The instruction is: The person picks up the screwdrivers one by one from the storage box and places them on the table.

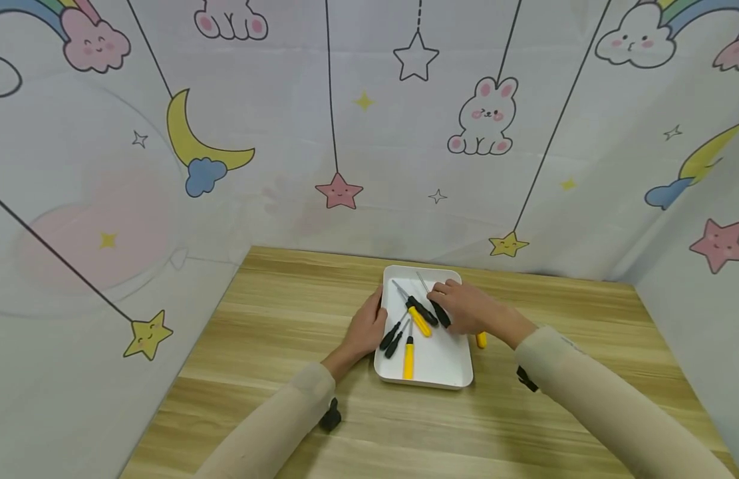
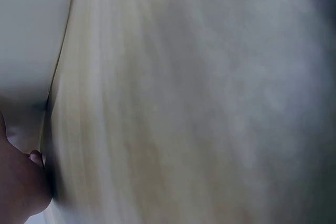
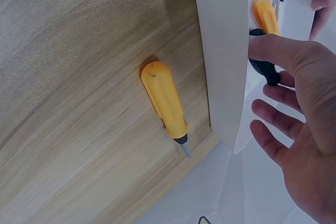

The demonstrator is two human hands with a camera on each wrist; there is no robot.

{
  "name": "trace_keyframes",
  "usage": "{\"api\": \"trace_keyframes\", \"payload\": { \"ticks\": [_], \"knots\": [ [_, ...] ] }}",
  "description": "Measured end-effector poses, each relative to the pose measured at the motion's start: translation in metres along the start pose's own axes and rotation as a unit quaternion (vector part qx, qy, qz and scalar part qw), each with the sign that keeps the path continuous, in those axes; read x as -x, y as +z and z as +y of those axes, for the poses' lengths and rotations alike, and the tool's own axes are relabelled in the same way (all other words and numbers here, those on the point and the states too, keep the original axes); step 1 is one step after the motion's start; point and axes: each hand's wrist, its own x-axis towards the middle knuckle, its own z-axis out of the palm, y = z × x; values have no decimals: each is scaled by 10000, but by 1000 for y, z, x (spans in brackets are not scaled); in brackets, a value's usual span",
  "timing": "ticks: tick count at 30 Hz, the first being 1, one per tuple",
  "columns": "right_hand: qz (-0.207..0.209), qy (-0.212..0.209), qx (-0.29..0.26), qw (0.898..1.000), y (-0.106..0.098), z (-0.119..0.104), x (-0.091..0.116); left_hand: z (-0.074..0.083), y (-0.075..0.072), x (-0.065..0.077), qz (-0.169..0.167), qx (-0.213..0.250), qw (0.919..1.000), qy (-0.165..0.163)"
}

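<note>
A white tray [image 1: 442, 366] lies on the table with several screwdrivers in it. My left hand [image 1: 366, 324] grips its left wall, thumb at the rim and fingers along the outside. Over the right side of the tray, my right hand [image 1: 467, 307] pinches a black-handled screwdriver [image 3: 266, 71] between thumb and fingers; its shaft points to the far end. Left of it lie a black screwdriver [image 1: 424, 311] and a yellow one [image 1: 420, 322], crossing. Two small black screwdrivers [image 1: 390, 336] rest by the left wall, and another yellow screwdriver [image 1: 409, 360] lies near the front.
Outside the tray, against its right side, a yellow screwdriver [image 3: 165, 98] lies on the wooden table [image 1: 273, 313]. A white printed curtain [image 1: 381, 133] encloses the back and both sides. Dark wrist devices [image 1: 330, 417] hang under the sleeves.
</note>
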Motion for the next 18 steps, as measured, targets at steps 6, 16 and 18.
{"api": "trace_keyframes", "payload": {
  "ticks": [6, 16, 18],
  "knots": [
    [33, 17, 50, 10000, -1, -2, 1, 1, -1, 0, 17, 24, 10000, 10],
    [267, -3, -44, 9996, -2, -2, 6, 0, 1, 0, 31, 59, 10000, 46],
    [322, -5, -56, 9995, -2, -2, 7, 0, 1, 0, 36, 78, 9999, 67]
  ]
}}
